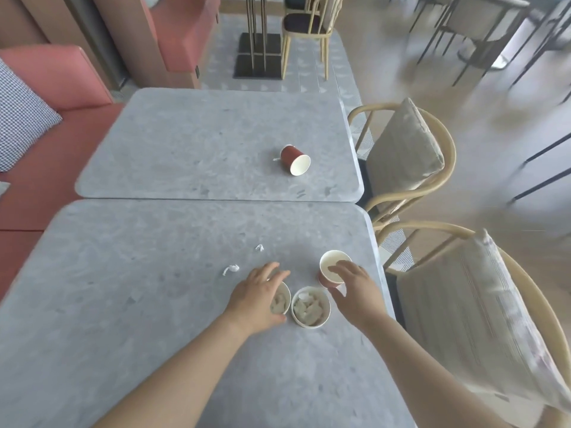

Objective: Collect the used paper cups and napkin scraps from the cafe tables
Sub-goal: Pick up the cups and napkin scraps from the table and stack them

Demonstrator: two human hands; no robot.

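On the grey table (154, 304), a scrap-filled cup (281, 301) is clasped by the curled fingers of the left hand (258, 299); at its two o'clock, a red cup (327, 262) is pinched at the rim by the right hand (353, 291).

On your near table (139, 319), three cups sit by the right edge: the left cup (282, 299), the middle cup (310, 307) just beside it, and the right cup (333, 265) behind. Left of them lie a near scrap (231, 269) and a farther scrap (259, 248). On the far table (185, 143), a tipped cup (295, 160) lies near the right edge.
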